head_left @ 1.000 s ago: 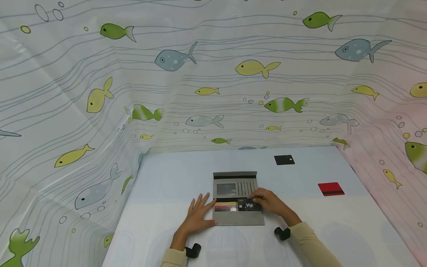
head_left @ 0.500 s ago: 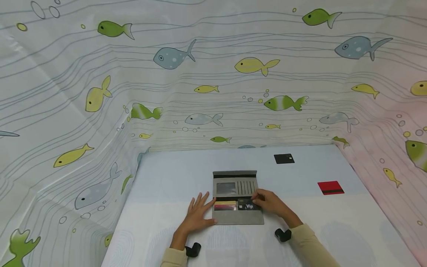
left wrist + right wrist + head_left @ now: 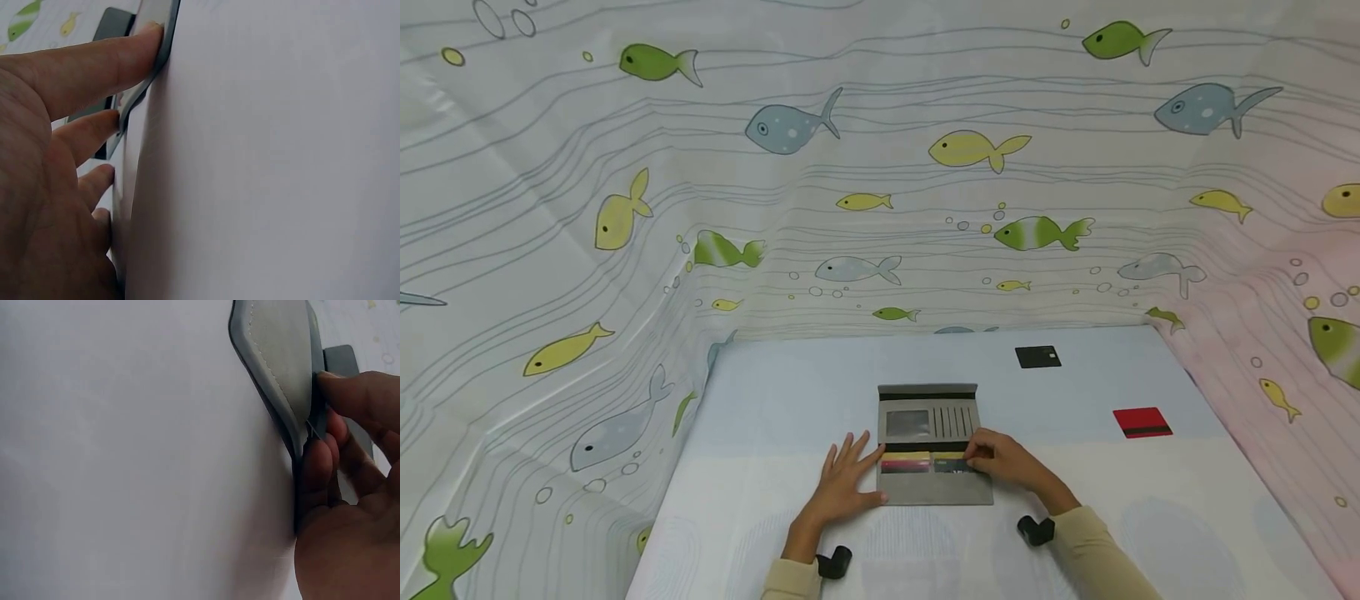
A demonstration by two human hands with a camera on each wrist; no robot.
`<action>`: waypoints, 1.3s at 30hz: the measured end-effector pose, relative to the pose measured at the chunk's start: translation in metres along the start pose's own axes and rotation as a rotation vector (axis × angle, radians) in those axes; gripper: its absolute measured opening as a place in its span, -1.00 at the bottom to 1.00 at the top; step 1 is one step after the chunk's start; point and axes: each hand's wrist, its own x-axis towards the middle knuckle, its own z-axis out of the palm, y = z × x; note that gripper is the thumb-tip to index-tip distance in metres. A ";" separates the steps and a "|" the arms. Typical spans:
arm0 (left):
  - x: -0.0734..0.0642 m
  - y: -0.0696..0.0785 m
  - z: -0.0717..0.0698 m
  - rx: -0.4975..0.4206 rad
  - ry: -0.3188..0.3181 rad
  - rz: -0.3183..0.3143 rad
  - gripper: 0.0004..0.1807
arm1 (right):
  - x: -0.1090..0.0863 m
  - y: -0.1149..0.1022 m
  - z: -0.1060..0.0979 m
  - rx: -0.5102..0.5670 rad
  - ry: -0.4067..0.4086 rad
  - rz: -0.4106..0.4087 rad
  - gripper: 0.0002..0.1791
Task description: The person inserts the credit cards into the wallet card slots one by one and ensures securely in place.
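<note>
A grey wallet (image 3: 936, 492) lies unfolded on the table, with slit card slots and a clear window in its far half. My left hand (image 3: 841, 490) has its fingers spread and rests on the wallet's left edge; in the left wrist view the thumb presses the wallet's rim (image 3: 166, 47). At the right edge my right hand (image 3: 1009, 460) pinches a black card (image 3: 949, 467) that sits mostly inside the near right pocket. Beside it, yellow and red cards (image 3: 906, 463) show in the left pocket. In the right wrist view, thumb and curled fingers (image 3: 353, 394) are at the wallet's edge.
A black card (image 3: 1038, 357) lies toward the table's back right. Nearer on the right is a red card (image 3: 1142, 422) with a dark stripe. A fish-patterned sheet (image 3: 865, 233) hangs behind and at both sides of the table.
The black card has slid down into the pocket, so its printed lettering is now mostly hidden. My right fingers have moved slightly nearer with it. The left hand stays in place.
</note>
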 end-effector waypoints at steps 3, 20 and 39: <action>0.001 -0.001 0.001 0.009 0.006 0.001 -0.12 | 0.000 -0.001 -0.001 0.009 -0.022 0.014 -0.98; -0.001 -0.002 0.003 -0.003 0.005 0.006 -0.12 | -0.004 0.001 0.001 -0.031 -0.045 -0.047 -0.87; 0.001 -0.001 0.006 0.012 0.022 -0.009 -0.11 | -0.014 0.004 0.003 0.001 0.033 -0.095 -0.91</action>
